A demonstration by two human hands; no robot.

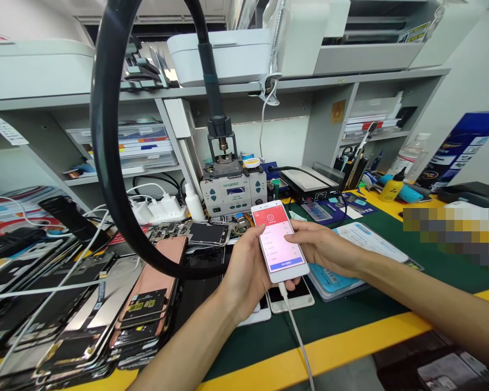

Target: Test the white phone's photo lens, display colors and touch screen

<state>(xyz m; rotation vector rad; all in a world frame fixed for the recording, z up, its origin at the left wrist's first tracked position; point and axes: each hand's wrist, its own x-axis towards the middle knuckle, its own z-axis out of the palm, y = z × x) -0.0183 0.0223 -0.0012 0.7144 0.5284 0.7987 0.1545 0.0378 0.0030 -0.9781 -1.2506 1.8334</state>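
A white smartphone (277,239) with a lit screen, red at the top and a list below, is held upright and tilted towards me. My left hand (246,266) wraps round its left side, thumb along the front edge. On the right side my right hand (326,244) grips it too, a thumb over the screen and other fingers at the edge. A white charging cable (295,320) is plugged into the bottom of the phone and runs down past the table edge. Beneath my hands another white phone (305,298) lies on the green mat (350,326).
Stacked phone screens and parts (142,309) cover the left side. A black hose (104,136) arches in front of a hot-air station (232,195). Clear plastic packets (334,282) lie right, with a yellow bottle (392,187) behind. Grey shelves (318,81) stand at the back.
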